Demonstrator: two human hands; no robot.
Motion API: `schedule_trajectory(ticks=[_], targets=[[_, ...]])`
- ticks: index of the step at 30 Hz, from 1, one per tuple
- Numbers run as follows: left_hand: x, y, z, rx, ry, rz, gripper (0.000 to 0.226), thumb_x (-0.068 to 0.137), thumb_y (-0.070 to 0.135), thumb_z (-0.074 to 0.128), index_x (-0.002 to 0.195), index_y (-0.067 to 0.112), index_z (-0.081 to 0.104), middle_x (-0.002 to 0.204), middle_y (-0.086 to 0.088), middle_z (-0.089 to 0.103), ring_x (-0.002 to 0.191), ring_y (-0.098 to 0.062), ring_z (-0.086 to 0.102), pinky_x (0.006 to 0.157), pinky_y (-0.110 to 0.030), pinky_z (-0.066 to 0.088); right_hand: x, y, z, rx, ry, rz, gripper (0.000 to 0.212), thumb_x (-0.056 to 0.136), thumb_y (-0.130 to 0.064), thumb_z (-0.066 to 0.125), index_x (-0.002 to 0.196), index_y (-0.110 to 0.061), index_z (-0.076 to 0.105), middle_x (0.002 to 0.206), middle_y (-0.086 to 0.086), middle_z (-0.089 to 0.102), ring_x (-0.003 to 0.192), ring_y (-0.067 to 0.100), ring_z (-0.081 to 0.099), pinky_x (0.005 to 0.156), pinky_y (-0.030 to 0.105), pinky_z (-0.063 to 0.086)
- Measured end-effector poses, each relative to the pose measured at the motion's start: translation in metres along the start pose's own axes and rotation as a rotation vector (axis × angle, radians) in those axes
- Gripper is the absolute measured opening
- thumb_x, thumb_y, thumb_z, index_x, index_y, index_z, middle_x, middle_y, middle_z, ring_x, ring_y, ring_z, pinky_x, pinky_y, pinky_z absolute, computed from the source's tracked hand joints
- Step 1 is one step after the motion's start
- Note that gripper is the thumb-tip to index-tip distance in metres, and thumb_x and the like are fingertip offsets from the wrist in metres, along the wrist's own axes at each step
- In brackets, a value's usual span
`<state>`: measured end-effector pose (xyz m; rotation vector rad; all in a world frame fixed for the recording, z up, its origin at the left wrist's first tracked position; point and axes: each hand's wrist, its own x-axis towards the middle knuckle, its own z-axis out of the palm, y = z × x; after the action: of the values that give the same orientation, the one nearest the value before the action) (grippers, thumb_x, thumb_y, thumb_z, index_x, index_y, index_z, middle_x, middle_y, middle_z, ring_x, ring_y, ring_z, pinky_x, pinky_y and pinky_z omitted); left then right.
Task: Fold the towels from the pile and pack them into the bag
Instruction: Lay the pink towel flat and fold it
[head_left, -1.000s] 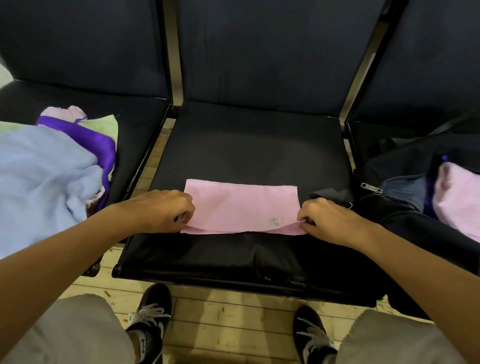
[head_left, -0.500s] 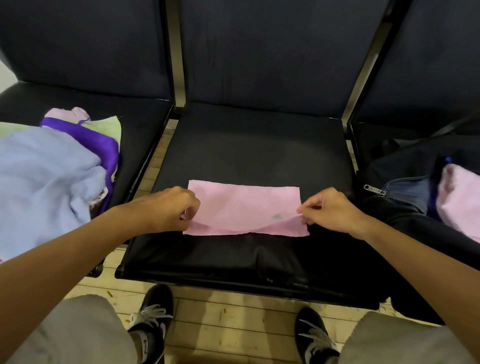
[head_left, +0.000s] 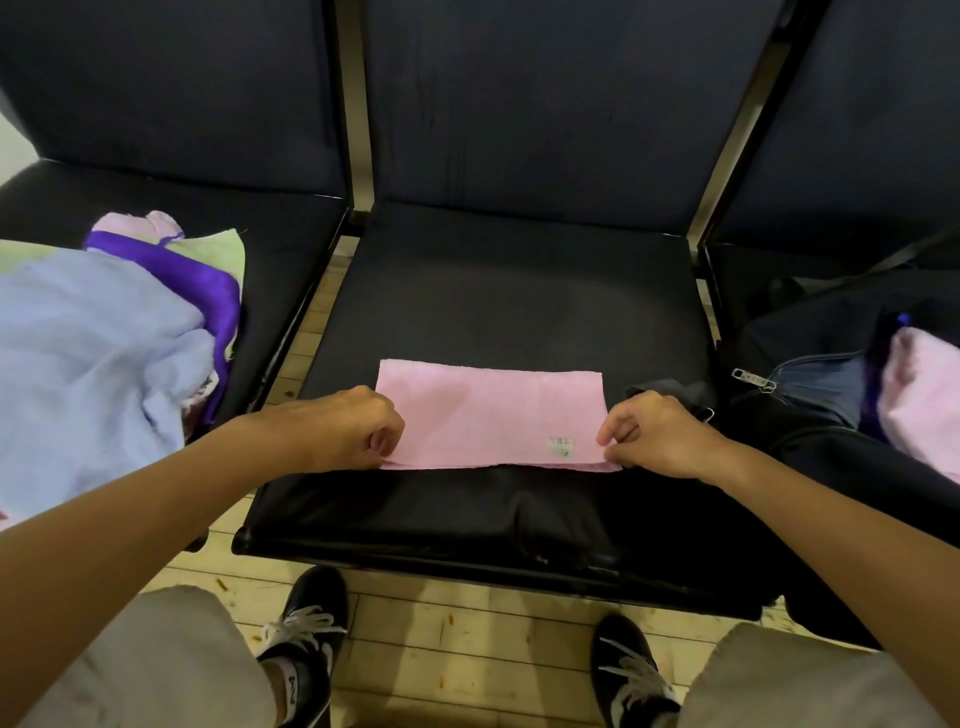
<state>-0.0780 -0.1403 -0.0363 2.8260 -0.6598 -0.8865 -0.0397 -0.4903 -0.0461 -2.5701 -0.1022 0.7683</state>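
The pile of towels (head_left: 98, 358) on the left seat was cut off by the left edge of the view, so its full extent could not be told; a pale blue towel lay on top, with purple, green and pink cloth showing behind it. The dark bag (head_left: 810, 415) on the right seat was only partly seen, its far side lost beyond the right edge, and a pink towel already packed (head_left: 919, 400) was half visible in its open mouth. The small label near the pink towel's right corner was too small to be read.

The folded pink towel (head_left: 488, 415) lay flat on the middle seat (head_left: 509, 301), near its front edge. Its near left corner was pinched by the left hand (head_left: 343, 428), whose fingers were curled tightly, the fingertips mostly hidden under the knuckles. Its near right corner was pinched between thumb and fingers of the right hand (head_left: 657, 434), the remaining fingers being loosely curled.
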Motion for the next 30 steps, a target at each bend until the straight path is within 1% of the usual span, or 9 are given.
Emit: schedule_trajectory(ticks=[7,12,15,18,20,22,24,27,30], targets=[[0.000,-0.001,0.001,0.004,-0.036,-0.031,0.015,0.093,0.025,0.064,0.108,0.024,0.066,0.113,0.006,0.057,0.107,-0.013,0.057,0.091,-0.024,0.050,-0.003,0.001,-0.002,-0.135,-0.067,-0.049,0.019,0.078,-0.015,0.082,0.085,-0.029,0.070,0.092,-0.003,0.067,0.084,0.006,0.064,0.076,0.018,0.052],[0.000,-0.002,0.002,0.019,-0.030,-0.020,0.010,0.092,0.023,0.063,0.101,0.026,0.067,0.107,0.007,0.056,0.104,-0.012,0.055,0.092,-0.029,0.052,-0.005,0.000,-0.002,-0.210,-0.078,-0.044,0.023,0.079,-0.012,0.080,0.099,-0.021,0.077,0.091,-0.007,0.066,0.082,0.004,0.062,0.056,0.006,0.038],[0.001,-0.003,0.003,0.018,-0.026,-0.011,0.008,0.092,0.025,0.064,0.100,0.027,0.065,0.104,0.010,0.052,0.101,-0.010,0.055,0.088,-0.026,0.051,-0.004,-0.001,-0.001,-0.252,-0.063,-0.070,0.024,0.082,-0.014,0.078,0.106,-0.018,0.077,0.100,-0.005,0.069,0.081,0.002,0.060,0.057,0.004,0.036],[0.000,-0.001,0.001,0.013,-0.029,-0.009,0.011,0.091,0.032,0.066,0.099,0.026,0.061,0.104,0.009,0.054,0.100,-0.010,0.054,0.087,-0.027,0.052,-0.005,0.000,-0.001,-0.287,-0.052,-0.117,0.023,0.084,-0.018,0.077,0.106,-0.018,0.076,0.101,-0.004,0.069,0.084,0.005,0.061,0.060,0.006,0.037],[0.000,-0.001,0.001,0.014,-0.042,-0.022,0.015,0.091,0.034,0.066,0.099,0.027,0.055,0.106,0.007,0.054,0.100,-0.012,0.052,0.086,-0.028,0.051,-0.006,0.000,-0.002,-0.344,-0.050,-0.175,0.018,0.084,-0.026,0.077,0.101,-0.021,0.076,0.098,-0.008,0.060,0.087,0.005,0.060,0.060,0.010,0.038],[0.001,-0.002,0.002,0.046,-0.046,-0.036,0.015,0.091,0.035,0.064,0.096,0.030,0.051,0.104,0.008,0.051,0.097,-0.012,0.052,0.082,-0.026,0.049,-0.006,-0.001,-0.002,-0.443,-0.048,-0.264,0.015,0.085,-0.031,0.075,0.097,-0.022,0.074,0.102,-0.011,0.049,0.092,0.007,0.055,0.072,0.016,0.045],[0.002,-0.002,0.003,0.079,-0.035,-0.037,0.010,0.093,0.034,0.061,0.094,0.032,0.051,0.102,0.009,0.049,0.095,-0.011,0.053,0.077,-0.023,0.046,-0.007,-0.005,0.001,-0.550,-0.032,-0.329,0.012,0.088,-0.029,0.071,0.095,-0.019,0.070,0.104,-0.010,0.043,0.096,0.012,0.053,0.079,0.024,0.046],[0.003,-0.003,0.003,0.100,-0.021,-0.027,0.008,0.093,0.031,0.060,0.101,0.029,0.059,0.107,0.006,0.054,0.096,-0.012,0.055,0.080,-0.023,0.048,-0.007,-0.011,0.008,-0.658,-0.008,-0.383,0.012,0.092,-0.025,0.061,0.089,-0.018,0.052,0.111,0.000,0.052,0.099,0.019,0.057,0.077,0.029,0.046],[0.001,-0.005,0.002,0.094,-0.037,-0.031,0.013,0.090,0.034,0.062,0.103,0.029,0.059,0.104,0.009,0.052,0.098,-0.011,0.054,0.082,-0.025,0.050,-0.008,-0.015,0.012,-0.709,-0.005,-0.390,0.028,0.095,-0.046,0.054,0.090,-0.020,0.043,0.110,0.002,0.055,0.094,0.018,0.056,0.072,0.028,0.041]])
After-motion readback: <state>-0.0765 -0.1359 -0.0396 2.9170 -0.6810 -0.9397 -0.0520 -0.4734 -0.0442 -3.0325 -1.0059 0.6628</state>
